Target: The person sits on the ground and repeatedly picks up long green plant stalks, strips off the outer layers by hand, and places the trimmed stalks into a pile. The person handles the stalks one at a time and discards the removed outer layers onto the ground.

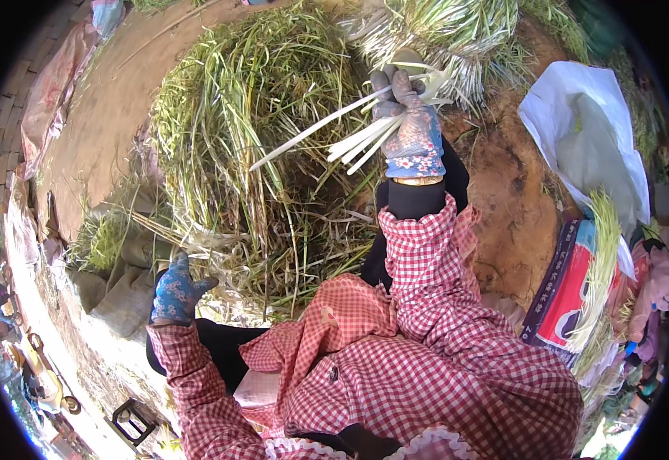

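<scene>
My right hand [406, 123], in a blue floral glove with grey-coated fingers, is closed around a few white vegetable stalks [363, 141]. Their pale ends point down and to the left; one longer stalk reaches farther left over the heap. Beneath and beside them spreads a big heap of green and yellowed leaves [254, 115]. Lower left, my left hand [179, 290] wears a matching glove, its thumb held apart from the fingers. Some thin straw-coloured stalks [159, 228] lie by its fingertips; whether it touches them is unclear.
Beyond my right hand lie bundled white-and-green stalks [472, 69]. A white plastic sheet [564, 92] is on the right, above a red printed bag [567, 299] with pale stalks [599, 264] on it. Grey-brown sacking [124, 299] lies beside my left hand. A black plastic frame [132, 422] sits lower left.
</scene>
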Demonstrator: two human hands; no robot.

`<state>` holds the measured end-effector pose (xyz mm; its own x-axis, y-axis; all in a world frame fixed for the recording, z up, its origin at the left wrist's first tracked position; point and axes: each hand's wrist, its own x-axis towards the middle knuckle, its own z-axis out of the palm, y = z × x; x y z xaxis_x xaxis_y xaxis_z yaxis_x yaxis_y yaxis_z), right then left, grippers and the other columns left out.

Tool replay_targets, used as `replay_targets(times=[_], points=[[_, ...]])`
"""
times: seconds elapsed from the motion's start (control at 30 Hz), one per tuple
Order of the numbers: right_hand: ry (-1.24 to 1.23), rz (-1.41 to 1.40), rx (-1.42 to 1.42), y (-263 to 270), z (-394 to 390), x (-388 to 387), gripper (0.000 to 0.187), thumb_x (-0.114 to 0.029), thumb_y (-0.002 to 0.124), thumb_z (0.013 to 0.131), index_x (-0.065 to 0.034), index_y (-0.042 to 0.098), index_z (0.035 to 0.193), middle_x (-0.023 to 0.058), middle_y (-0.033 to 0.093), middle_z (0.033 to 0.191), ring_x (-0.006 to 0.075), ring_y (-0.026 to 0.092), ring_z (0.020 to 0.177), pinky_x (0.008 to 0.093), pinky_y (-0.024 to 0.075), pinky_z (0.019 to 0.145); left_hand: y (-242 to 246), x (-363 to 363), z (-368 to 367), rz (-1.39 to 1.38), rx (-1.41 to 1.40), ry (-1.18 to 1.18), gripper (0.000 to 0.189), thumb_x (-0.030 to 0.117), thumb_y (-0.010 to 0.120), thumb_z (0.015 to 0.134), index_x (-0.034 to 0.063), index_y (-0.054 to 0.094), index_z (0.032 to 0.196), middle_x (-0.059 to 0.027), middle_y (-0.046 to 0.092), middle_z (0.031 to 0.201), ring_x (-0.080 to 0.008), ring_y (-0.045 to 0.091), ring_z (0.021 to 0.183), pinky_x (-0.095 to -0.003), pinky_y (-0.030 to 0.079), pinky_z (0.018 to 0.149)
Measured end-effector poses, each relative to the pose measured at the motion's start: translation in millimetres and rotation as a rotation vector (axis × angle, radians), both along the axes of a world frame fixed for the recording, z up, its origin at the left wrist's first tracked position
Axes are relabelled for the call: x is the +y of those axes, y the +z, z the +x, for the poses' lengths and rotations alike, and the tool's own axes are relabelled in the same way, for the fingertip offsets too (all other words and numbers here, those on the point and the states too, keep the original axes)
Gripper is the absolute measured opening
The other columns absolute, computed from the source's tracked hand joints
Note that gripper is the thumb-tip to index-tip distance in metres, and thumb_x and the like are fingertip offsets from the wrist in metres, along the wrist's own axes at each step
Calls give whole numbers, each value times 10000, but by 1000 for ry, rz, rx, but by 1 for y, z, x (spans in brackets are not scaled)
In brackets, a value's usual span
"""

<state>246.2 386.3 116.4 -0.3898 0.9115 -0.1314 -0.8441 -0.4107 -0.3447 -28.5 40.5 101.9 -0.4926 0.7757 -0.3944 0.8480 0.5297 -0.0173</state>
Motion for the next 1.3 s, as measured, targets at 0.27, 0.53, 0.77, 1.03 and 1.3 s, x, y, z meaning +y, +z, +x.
replay_targets(times=[0.27,0.53,0.77,1.03,1.3], points=[[86,185,-150,-5,-21,-19,127,-16,598,868,-96,508,912,167,619,1046,314,606,998,204,475,499,63,143,114,918,-1143,392,573,217,720,803,32,479,1289,-126,622,1027,-88,578,672,-199,454,564],[68,172,-349,-25,-50,-32,233,-63,571,896,-33,495,1114,207,589,1128,326,640,940,345,587,658,-18,199,180,1203,-865,239,203,88,678,826,-17,658,999,-73,606,929,-131,593,805,-243,484,661],[361,-17,-395,-73,-79,-46,242,-170,643,871,-94,519,1064,133,666,920,177,639,646,193,405,405,-142,160,96,874,-524,648,270,252,654,849,23,656,992,-124,679,817,-250,644,752,-349,507,702],[670,25,-594,-105,-77,-60,225,-199,708,821,-32,650,960,57,672,810,139,637,689,206,440,489,-143,156,113,1009,-905,983,292,136,716,799,-46,643,1015,-89,677,876,-151,615,719,-272,500,645],[717,233,-786,-81,-82,-60,285,-176,772,751,-33,622,946,80,694,829,122,650,698,206,436,497,-48,134,134,1381,-1180,843,244,-8,717,765,23,603,978,-19,636,787,-81,579,648,-218,471,591]])
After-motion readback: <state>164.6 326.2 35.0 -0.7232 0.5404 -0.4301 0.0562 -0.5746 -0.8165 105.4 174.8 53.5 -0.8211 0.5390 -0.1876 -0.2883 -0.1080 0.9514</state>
